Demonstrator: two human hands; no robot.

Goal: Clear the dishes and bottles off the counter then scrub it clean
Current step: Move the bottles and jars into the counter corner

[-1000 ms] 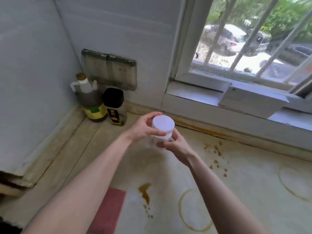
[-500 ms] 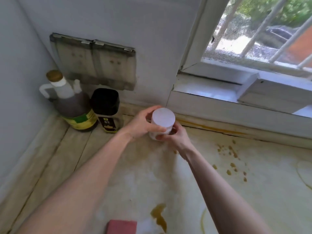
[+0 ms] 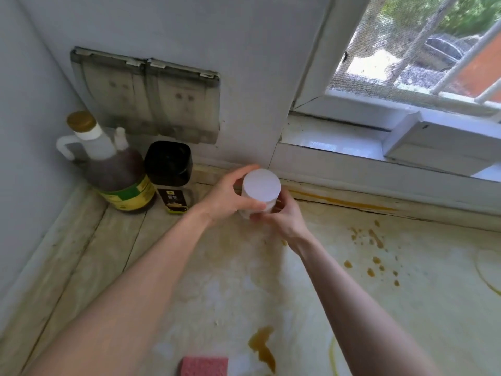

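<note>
A white-lidded jar [image 3: 260,192] sits between both hands near the stained counter's [image 3: 393,308] back edge. The left hand [image 3: 230,198] grips its lid and the right hand [image 3: 287,221] wraps its base. At nine o'clock stand a black-capped bottle [image 3: 169,175] and a dark sauce jug [image 3: 116,175]. At six o'clock lies a pink sponge [image 3: 204,366].

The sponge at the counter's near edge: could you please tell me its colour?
Pink; the rectangular sponge shows best in the head view.

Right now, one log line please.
left hand: holds white-lidded jar | right hand: holds jar | large bottle, black-capped bottle: corner | counter: stained
</note>
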